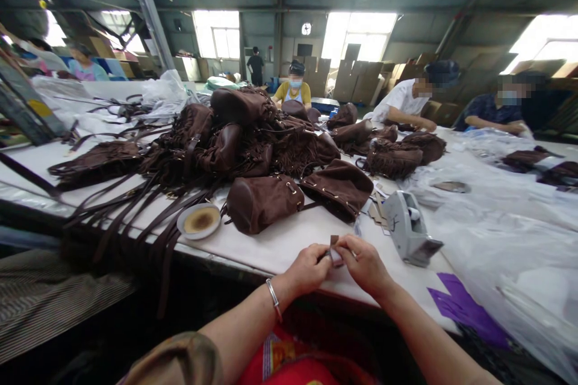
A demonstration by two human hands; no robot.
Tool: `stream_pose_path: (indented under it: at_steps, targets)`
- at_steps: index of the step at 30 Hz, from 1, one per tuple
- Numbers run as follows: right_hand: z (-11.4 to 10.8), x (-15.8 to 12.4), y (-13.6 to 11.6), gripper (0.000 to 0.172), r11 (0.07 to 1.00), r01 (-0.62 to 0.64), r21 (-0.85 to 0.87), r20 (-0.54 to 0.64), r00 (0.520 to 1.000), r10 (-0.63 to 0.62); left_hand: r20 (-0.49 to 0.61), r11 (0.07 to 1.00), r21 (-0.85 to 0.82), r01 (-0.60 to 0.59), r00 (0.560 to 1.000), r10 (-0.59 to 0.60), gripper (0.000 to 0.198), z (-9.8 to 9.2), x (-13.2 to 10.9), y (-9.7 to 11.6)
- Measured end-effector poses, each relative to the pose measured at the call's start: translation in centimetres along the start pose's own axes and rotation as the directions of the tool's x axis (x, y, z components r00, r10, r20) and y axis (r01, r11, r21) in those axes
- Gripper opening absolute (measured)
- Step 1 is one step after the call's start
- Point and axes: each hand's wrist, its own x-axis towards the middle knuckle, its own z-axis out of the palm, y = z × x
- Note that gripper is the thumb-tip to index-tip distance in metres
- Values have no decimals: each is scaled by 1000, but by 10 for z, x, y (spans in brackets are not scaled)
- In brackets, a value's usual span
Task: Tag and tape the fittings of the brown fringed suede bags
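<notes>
At the table's front edge my left hand (307,266) and my right hand (365,264) meet, both closed in a pinch on one small flat brown piece (334,240). Its top corner sticks up between the fingertips, and a pale part shows below; the fingers cover the rest, so its exact kind is unclear. A silver bangle (273,298) circles my left wrist. Just beyond my hands lie two brown drawstring bags (266,201) (338,186). To the right of my right hand stands a grey tape dispenser (410,228), with several small tan cards (378,212) beside it.
Many brown fringed bags (244,144) are heaped mid-table, their straps (130,210) hanging over the front edge. A white dish (198,221) holds a yellowish, brown-stained pad. Clear plastic (519,240) and a purple piece (469,304) lie right. Co-workers (294,93) (404,99) sit across the table.
</notes>
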Motion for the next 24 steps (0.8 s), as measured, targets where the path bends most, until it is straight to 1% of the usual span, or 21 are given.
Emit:
stream_pose_path:
  at_steps: [2,5,8,10,11,12,14,15,17,19,22,24]
  targets:
    - [4,-2,0,18,999,-39,8,-33,999,39,-19,999,-18,49,999,-50,29,2,-1,-1]
    - [8,-4,0,19,997,-78,21,-37,996,79,-71,994,-24,106,992,-108,32,6,-1,-5]
    - [7,-6,2,20,991,-122,49,0,993,122,-67,989,-76,127,989,-133,30,8,0,-8]
    - [2,-5,3,14,983,-156,95,34,988,153,-51,982,-111,151,986,-157,28,9,2,-10]
    - [-1,-3,4,16,980,-163,114,51,986,158,-45,979,-127,161,985,-168,28,9,2,-10]
    - [-4,-1,5,21,980,-157,120,67,986,150,-38,976,-140,168,984,-174,29,9,2,-11]
    - [-13,4,4,32,992,-98,79,106,990,89,-29,973,-158,171,984,-178,30,9,3,-12]
    - [-17,8,3,33,998,-52,38,131,990,47,-24,971,-164,172,984,-178,31,9,3,-12]
    - [-24,15,-2,24,997,47,-56,195,980,-36,-15,971,-166,173,984,-178,32,10,3,-13]
    - [-29,20,-6,13,976,157,-148,256,960,-115,-14,974,-150,173,984,-177,32,10,3,-14]
    - [-29,21,-10,18,916,307,-260,278,932,-233,-27,978,-112,178,983,-182,29,10,4,-15]
    - [-26,17,-9,21,886,357,-297,258,923,-285,-43,980,-93,177,983,-181,29,10,4,-15]
